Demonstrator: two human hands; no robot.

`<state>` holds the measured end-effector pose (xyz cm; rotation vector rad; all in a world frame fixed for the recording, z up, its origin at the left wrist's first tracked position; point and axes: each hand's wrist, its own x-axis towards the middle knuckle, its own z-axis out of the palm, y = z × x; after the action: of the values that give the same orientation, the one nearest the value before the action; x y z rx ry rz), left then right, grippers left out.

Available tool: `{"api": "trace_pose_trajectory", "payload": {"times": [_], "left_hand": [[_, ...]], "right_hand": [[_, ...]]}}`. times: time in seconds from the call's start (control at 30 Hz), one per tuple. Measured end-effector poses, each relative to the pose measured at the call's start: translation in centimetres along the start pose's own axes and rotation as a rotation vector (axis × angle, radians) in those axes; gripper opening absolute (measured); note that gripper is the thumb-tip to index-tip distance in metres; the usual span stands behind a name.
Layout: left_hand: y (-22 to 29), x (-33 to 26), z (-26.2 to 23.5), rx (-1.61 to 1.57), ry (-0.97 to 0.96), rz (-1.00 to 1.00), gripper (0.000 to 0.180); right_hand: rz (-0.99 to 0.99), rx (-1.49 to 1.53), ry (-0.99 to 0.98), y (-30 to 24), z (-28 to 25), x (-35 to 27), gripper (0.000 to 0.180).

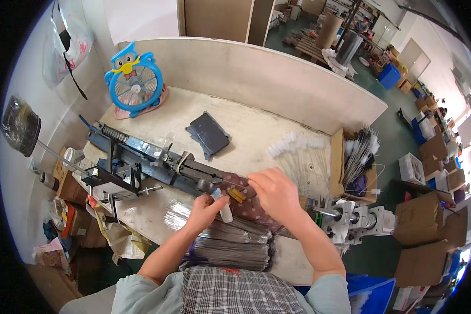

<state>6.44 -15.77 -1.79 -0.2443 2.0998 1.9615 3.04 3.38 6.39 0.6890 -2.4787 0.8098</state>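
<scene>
The white bottle (225,213) is in the left hand (205,210), pinched between thumb and fingers, above the near side of the surface (290,250) and just beside the working end of a long black machine (157,163). The right hand (278,194) has its thumb and fingertips pressed together near that same end; whether they grip something thin, I cannot tell. Between the hands, a small yellow block (237,195) lies on a brown spotted cloth (256,210). A thick bundle of thin metal wires (233,250) lies nearer the person, by the checked apron (230,290). Beyond the machine, a dark flat pad (209,133) rests at an angle, and a blue owl-shaped fan (136,86) stands upright in the far left corner. To the right, white-tipped wires (301,149) lie spread near a cardboard box (336,162), which holds more wires (360,154). A metal clamp device (357,224) sits at the right edge, and a low pale panel (220,58) runs along the back
</scene>
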Motion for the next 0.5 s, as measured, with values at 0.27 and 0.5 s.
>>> {"api": "trace_pose_trajectory", "payload": {"times": [0.27, 0.5], "left_hand": [[-0.1, 0.1, 1.3, 0.223, -0.009, 0.112, 0.015], [-2.3, 0.2, -3.0, 0.097, 0.058, 0.127, 0.028]], "right_hand": [[-0.012, 0.114, -0.235, 0.8, 3.1, -6.6, 0.020], [-0.070, -0.106, -0.252, 1.9, 7.0, -5.9, 0.010]]}}
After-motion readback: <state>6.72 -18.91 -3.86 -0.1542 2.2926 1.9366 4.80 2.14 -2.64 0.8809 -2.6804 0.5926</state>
